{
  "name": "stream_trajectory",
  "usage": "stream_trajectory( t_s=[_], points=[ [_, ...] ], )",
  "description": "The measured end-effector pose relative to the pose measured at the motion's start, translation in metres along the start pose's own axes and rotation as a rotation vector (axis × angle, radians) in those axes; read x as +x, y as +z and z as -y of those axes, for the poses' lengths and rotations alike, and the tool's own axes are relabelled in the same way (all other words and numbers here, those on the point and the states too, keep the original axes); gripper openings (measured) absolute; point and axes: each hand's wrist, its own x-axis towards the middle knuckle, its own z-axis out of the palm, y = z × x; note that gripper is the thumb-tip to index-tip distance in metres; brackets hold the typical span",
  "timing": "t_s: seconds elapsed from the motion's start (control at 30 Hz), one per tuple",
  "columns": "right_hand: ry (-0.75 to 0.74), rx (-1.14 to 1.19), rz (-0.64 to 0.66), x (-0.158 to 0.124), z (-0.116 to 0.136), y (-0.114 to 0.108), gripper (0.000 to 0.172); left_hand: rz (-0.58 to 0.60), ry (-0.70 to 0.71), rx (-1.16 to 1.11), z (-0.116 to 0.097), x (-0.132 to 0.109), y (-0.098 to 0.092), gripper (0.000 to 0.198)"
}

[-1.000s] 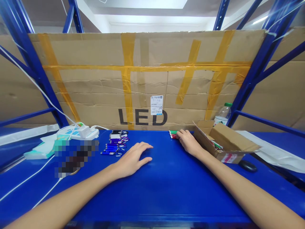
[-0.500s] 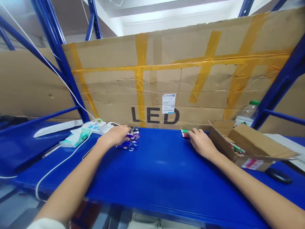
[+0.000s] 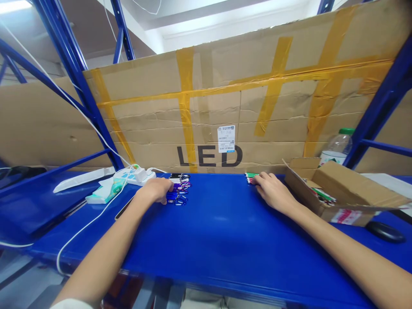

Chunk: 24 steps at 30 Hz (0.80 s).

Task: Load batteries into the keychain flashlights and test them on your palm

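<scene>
On the blue tabletop, a row of pens (image 3: 183, 186) lies side by side, grouped black, white, purple and blue from back to front. My left hand (image 3: 157, 190) is closed over the left ends of the purple and blue ones, thumb on the near side; its fingertips are partly hidden. Across the table, a small group of green and red pens (image 3: 250, 177) lies against the back. My right hand (image 3: 272, 192) has its fingers bent onto the right ends of these pens, covering part of them.
An opened cardboard box (image 3: 317, 206) with pens inside stands right of my right hand, a black mouse (image 3: 385, 231) before it and a bottle (image 3: 337, 148) behind. At left are a power strip (image 3: 137, 175), a tissue pack (image 3: 102, 193) and a white cable (image 3: 82, 228). Cardboard (image 3: 154, 128) walls the back.
My left hand has shifted toward me along the row, uncovering the black and white pens at the back. My right hand stays at the green and red pens. The view has tilted slightly.
</scene>
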Motion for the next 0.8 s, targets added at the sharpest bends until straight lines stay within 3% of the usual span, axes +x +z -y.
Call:
stream_trajectory(
  t_s=[0.33,0.5,0.63,0.73,0.8],
  points=[
    [0.01,0.033,-0.019,0.001,-0.003,0.005,0.02,0.11,0.022,0.058,-0.007,-0.004,-0.006,0.047],
    [0.001,0.056,-0.032,0.001,-0.001,0.005,0.018,0.113,0.104,-0.004,-0.025,-0.013,-0.006,0.043],
    [-0.008,0.095,-0.045,0.0,0.003,0.005,0.017,0.075,0.25,-0.075,-0.055,-0.02,-0.002,0.04],
    [-0.036,0.142,-0.048,-0.001,0.007,0.004,0.017,-0.02,0.517,-0.212,-0.081,-0.024,0.007,0.039],
    [-0.074,0.18,-0.046,-0.002,0.013,0.001,0.018,-0.046,0.611,-0.281,-0.098,-0.024,0.016,0.04]
  ],
)
